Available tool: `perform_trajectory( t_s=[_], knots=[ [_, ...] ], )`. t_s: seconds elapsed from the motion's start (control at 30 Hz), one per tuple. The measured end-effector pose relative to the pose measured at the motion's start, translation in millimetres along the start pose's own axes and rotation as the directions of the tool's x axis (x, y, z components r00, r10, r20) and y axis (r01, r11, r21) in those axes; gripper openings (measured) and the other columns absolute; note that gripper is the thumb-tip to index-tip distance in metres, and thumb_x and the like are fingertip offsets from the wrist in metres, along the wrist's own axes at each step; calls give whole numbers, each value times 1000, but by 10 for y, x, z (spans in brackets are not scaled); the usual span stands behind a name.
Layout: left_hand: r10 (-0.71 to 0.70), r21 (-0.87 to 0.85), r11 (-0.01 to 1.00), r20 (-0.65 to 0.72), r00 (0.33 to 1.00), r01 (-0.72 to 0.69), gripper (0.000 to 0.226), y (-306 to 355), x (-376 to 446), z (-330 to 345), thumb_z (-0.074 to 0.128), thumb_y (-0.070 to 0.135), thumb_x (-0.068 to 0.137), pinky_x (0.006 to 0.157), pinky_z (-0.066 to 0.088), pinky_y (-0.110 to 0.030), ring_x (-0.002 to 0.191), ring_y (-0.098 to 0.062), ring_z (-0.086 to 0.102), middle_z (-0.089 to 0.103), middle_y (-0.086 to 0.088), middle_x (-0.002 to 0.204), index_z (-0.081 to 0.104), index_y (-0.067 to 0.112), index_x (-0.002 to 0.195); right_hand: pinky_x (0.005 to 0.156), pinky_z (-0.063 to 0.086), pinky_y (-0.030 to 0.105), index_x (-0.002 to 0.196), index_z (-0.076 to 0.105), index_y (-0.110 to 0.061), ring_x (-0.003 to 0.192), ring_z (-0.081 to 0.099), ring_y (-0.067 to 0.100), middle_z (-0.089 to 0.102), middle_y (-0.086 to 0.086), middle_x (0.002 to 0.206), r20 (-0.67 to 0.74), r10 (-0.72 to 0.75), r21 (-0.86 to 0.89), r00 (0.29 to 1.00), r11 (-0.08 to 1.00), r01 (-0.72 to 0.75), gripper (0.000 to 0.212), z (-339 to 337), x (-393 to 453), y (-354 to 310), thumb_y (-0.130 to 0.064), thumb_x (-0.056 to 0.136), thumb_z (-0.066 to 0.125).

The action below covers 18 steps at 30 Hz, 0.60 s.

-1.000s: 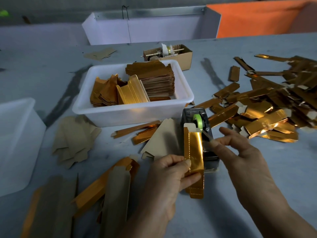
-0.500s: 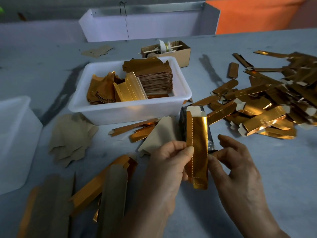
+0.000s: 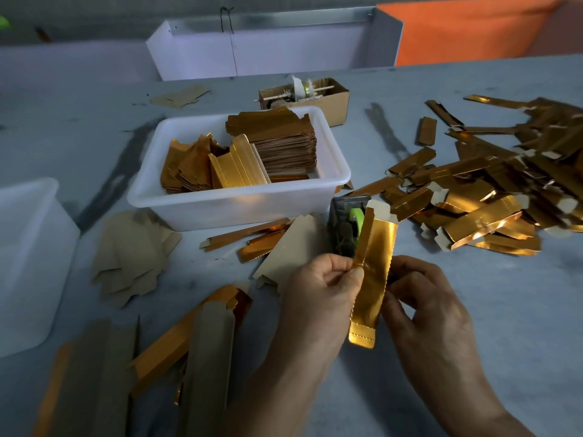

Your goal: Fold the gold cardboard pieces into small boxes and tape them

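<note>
You're mid-fold on one gold cardboard piece [image 3: 372, 279], held upright just in front of the tape dispenser [image 3: 347, 225]: your left hand [image 3: 318, 298] pinches its long side flap, and your right hand [image 3: 432, 310] curls round the opposite edge, both grips closed on it. I'd judge the side seam isn't taped yet, so next close the flap flush and pull tape from the dispenser. The piece is thin, shiny foil-faced card, long and narrow with perforated creases and plain end tabs; finished boxes [image 3: 479, 216] lie right of the dispenser on the worktop [image 3: 473, 310].
</note>
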<state>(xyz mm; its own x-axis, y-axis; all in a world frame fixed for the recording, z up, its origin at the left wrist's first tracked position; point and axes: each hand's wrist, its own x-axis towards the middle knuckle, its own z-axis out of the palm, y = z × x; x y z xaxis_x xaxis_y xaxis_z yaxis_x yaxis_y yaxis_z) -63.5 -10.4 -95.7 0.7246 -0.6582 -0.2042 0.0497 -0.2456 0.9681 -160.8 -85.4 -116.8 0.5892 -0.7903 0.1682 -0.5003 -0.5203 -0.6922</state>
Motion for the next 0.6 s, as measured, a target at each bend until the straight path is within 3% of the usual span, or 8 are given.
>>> perform_trajectory(
  t_s=[0.1, 0.23, 0.33, 0.4, 0.47, 0.53, 0.6],
  knots=[
    [-22, -34, 999, 3, 1000, 22, 11, 33, 14, -5, 60, 23, 91, 49, 43, -10, 61, -1, 62, 73, 6, 82, 69, 21, 97, 68, 37, 3, 73, 61, -20, 97, 54, 5, 53, -12, 114, 68, 11, 45, 998, 999, -14, 15, -105, 17, 13, -11, 84, 63],
    [-89, -127, 987, 76, 993, 98, 11, 79, 14, -52, 62, 16, 90, 57, 54, -18, 63, -6, 67, 72, 1, 86, 68, 15, 99, 67, 44, 17, 77, 60, -31, 91, 61, 3, 62, -18, 110, -30, 91, 265, 995, 961, -80, 6, -369, -62, 91, -33, 81, 57],
    [-102, -189, 974, 114, 988, 122, 14, 90, -18, -95, 63, 10, 88, 65, 58, -22, 73, -9, 71, 71, -1, 91, 67, 16, 100, 70, 58, 40, 86, 66, -32, 83, 68, 8, 69, -12, 94, 72, 134, 485, 988, 861, -152, 46, -580, -86, 83, -68, 59, 61],
    [-106, -203, 970, 122, 987, 130, 17, 84, -53, -123, 64, 6, 87, 65, 57, -21, 74, -9, 71, 71, 1, 89, 67, 18, 99, 65, 58, 33, 87, 69, -32, 76, 68, 8, 70, -6, 85, 183, 93, 482, 979, 859, -172, 73, -669, -55, 45, -86, 38, 63],
    [-112, -182, 974, 123, 986, 133, 17, 79, -87, -143, 65, 6, 86, 64, 56, -19, 71, -8, 71, 72, 2, 83, 69, 19, 96, 59, 56, 30, 83, 71, -34, 70, 66, 8, 70, -3, 79, 245, 26, 452, 969, 881, -138, 69, -697, -24, -50, -85, 37, 64],
    [-103, -132, 984, 119, 987, 119, 13, 64, -118, -159, 65, 10, 87, 59, 53, -16, 66, -7, 69, 73, 2, 79, 71, 18, 95, 57, 54, 28, 77, 72, -37, 69, 64, 8, 69, -4, 76, 312, -28, 467, 950, 875, -127, 34, -688, -6, -206, -61, 55, 67],
    [-73, -75, 994, 119, 990, 83, 9, 36, -143, -157, 64, 17, 88, 52, 47, -14, 59, -4, 64, 73, 5, 75, 71, 20, 93, 56, 50, 19, 75, 72, -38, 70, 63, 4, 69, -7, 75, 371, -52, 461, 927, 877, -135, 18, -639, 4, -298, -38, 61, 61]
  ],
)
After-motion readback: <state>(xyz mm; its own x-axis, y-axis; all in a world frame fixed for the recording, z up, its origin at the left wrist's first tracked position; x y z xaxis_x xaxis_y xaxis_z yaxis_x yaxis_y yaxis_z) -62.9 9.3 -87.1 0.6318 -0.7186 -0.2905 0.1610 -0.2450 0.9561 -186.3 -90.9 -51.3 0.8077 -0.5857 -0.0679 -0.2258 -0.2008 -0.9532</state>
